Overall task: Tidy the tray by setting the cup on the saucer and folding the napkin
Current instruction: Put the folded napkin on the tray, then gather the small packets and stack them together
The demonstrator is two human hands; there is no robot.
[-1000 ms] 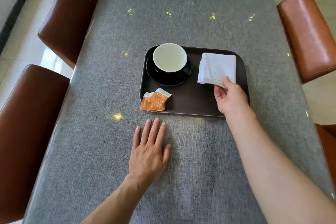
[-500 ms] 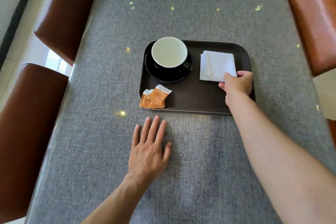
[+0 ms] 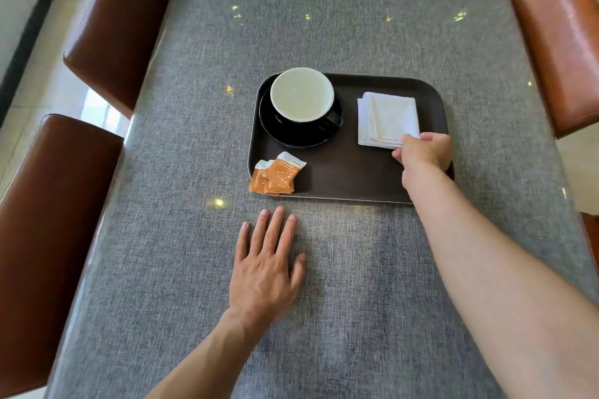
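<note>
Your right hand (image 3: 423, 152) sits at the near right corner of the napkin (image 3: 387, 120), thumb and fingers pinched on that corner, probably to square the stack or press the last fold flat. The napkin is a folded white square, layered edges showing on its left and near sides, lying on the right half of the tray (image 3: 350, 178). It looks about done, judging from the tidy shape.

The cup (image 3: 303, 95) stands upright on the black saucer (image 3: 298, 136) at the far left of the tray, handle to the right. So that part of the task reads as finished. Two or three orange sachets (image 3: 275, 173) lie at the near left corner of the tray, overlapping each other and hanging over the tray's rim.

Your left hand (image 3: 264, 272) rests flat on the grey worktop (image 3: 162, 236) just near of the tray, fingers spread, holding nothing; likely just bracing while the right works.

Hard to make out:
- Your right fingertips are hidden under the hand, so how much napkin they clamp is unclear.
- The exact number of napkin layers and sachets can't be counted.
- The cup's inside looks pale; full or empty, can't tell.
- Brown chairs (image 3: 120, 16) left and right are cut off by the frame edges.
- The far end of the worktop is cropped out.
</note>
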